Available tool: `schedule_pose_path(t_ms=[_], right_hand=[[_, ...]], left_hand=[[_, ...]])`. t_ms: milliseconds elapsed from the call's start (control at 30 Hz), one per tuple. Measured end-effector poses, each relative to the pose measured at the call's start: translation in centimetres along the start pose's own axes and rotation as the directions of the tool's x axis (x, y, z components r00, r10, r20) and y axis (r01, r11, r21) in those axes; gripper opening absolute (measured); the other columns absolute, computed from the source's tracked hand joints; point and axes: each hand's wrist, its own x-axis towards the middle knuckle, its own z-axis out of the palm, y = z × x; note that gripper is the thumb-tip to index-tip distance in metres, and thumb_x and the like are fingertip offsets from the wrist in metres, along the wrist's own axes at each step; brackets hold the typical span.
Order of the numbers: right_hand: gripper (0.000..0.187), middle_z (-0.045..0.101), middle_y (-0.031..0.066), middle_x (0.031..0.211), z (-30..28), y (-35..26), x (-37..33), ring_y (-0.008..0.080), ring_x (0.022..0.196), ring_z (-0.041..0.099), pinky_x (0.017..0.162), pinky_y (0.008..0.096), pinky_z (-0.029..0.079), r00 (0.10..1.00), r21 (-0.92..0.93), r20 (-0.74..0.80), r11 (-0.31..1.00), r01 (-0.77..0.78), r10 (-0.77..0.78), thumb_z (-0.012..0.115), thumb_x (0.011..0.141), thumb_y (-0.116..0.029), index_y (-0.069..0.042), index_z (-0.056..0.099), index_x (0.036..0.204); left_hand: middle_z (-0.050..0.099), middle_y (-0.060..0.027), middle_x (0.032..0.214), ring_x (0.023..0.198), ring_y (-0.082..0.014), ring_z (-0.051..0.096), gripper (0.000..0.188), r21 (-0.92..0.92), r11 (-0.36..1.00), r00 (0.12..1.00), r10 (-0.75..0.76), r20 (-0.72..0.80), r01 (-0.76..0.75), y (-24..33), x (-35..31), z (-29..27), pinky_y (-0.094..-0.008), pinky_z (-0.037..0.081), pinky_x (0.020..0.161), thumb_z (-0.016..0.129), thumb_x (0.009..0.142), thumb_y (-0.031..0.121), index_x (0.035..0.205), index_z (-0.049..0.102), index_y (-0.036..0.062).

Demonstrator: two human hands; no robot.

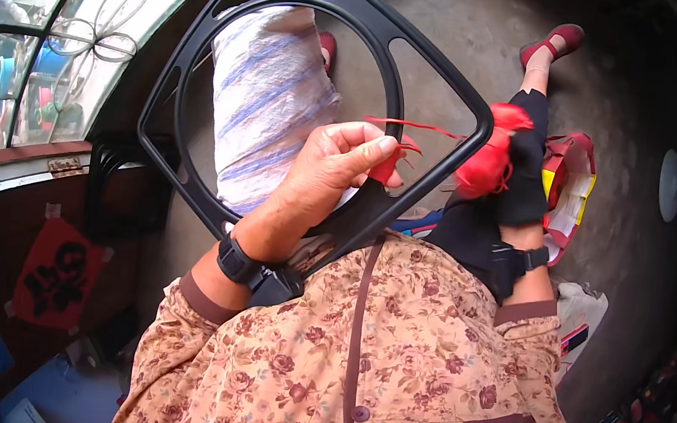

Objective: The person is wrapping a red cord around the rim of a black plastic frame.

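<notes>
Left hand (pixel 332 166) pinches the red plastic strand (pixel 410 125) against the black frame (pixel 320 102), which is held tilted over the person's lap. Right hand (pixel 524 183), dark-gloved, is closed around a red bundle of strand (pixel 488 160) just beside the frame's right corner. A striped sack (pixel 267 103) shows through the frame's ring.

I read this as a small home workshop, a lived-in room used for handwork. Across the upper middle of the frame I see a bare, stained concrete floor (pixel 474 29). At the upper left a window with curled iron grillwork (pixel 107 24) looks out on a street. A filled woven sack (pixel 271 103) stands at centre, a red and yellow bag (pixel 569 182) at the right, and dim clutter crowds the lower right edge.
</notes>
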Motion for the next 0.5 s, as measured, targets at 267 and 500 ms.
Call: schedule_pose_path(t_ms=[267, 500], right_hand=[[0.020, 0.045, -0.0016, 0.075, -8.4, -5.9, -4.4, 0.0079, 0.062, 0.045, 0.060, 0.0220, 0.041, 0.987, 0.698, 0.126, 0.716, -0.019, -0.097, 0.043, 0.095, -0.020, -0.005, 0.049, 0.108], [0.030, 0.050, 0.0010, 0.080, -12.4, -5.8, -5.8, 0.0105, 0.068, 0.047, 0.063, 0.0261, 0.040, 0.996, 0.109, -0.088, 0.994, 0.018, -0.008, 0.046, 0.095, -0.030, -0.005, 0.048, 0.109]], left_hand=[[0.064, -0.0062, 0.071, 0.062, -0.0108, 0.064, 0.017, -0.044, 0.999, 0.998, 0.007, -0.058, -0.010, -0.3, 1.2, -0.2, -0.0220, 0.054, 0.054, 0.057, 0.091, 0.021, 0.093, 0.059, 0.0039], [0.063, -0.0048, 0.074, 0.065, -0.0141, 0.066, 0.014, -0.181, 0.982, 0.998, 0.043, -0.051, -0.051, -0.3, 1.6, 0.1, -0.0246, 0.055, 0.055, 0.057, 0.091, 0.020, 0.094, 0.054, 0.0070]])
